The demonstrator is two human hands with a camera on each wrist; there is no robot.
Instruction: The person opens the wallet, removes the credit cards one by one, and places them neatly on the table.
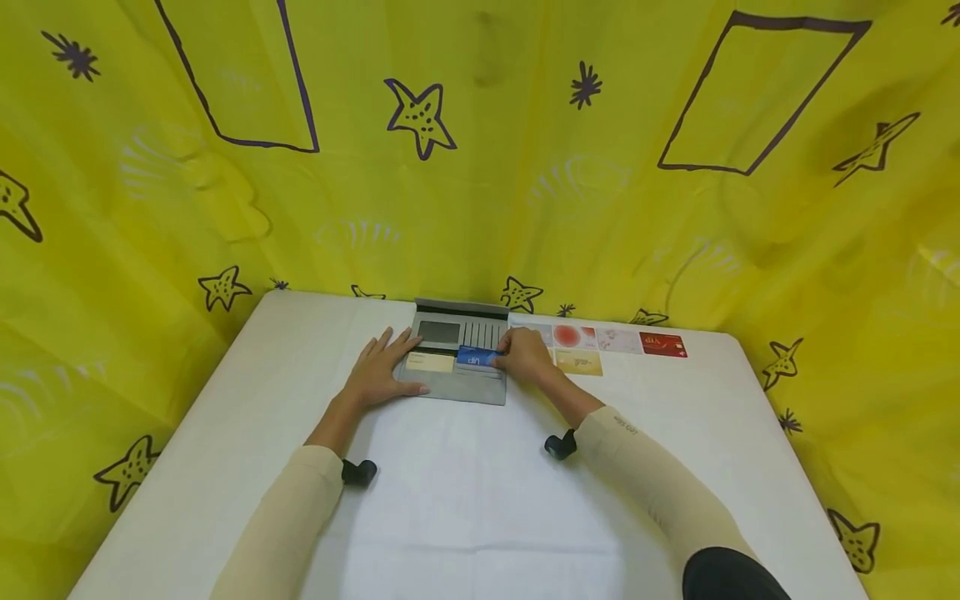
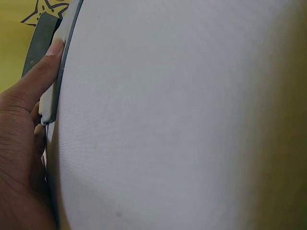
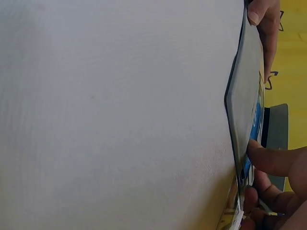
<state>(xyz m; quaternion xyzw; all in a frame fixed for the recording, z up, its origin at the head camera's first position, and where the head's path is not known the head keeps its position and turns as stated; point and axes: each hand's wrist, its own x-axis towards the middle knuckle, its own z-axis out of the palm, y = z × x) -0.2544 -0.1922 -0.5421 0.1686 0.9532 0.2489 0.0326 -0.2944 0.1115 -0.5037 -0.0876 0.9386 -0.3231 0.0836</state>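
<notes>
A grey card wallet (image 1: 454, 387) lies unfolded near the far edge of the table. My left hand (image 1: 378, 372) rests on its left side with fingers spread; in the left wrist view the thumb (image 2: 42, 72) presses along the near edge. At the wallet's right side, my right hand (image 1: 525, 357) pinches a blue VIP card (image 1: 472, 357), which sits partly in the near right pocket. Beside it a cream card (image 1: 430, 362) shows in the left pocket. In the right wrist view the thumb (image 3: 271, 158) lies against the blue card; its lower part is hidden.
Right of the wallet several cards lie flat: one with a red circle (image 1: 574, 336), a pale patterned one (image 1: 618, 340), a red VIP card (image 1: 663, 344) and a gold card (image 1: 579, 362). A yellow curtain (image 1: 480, 208) hangs behind the white table (image 1: 480, 500).
</notes>
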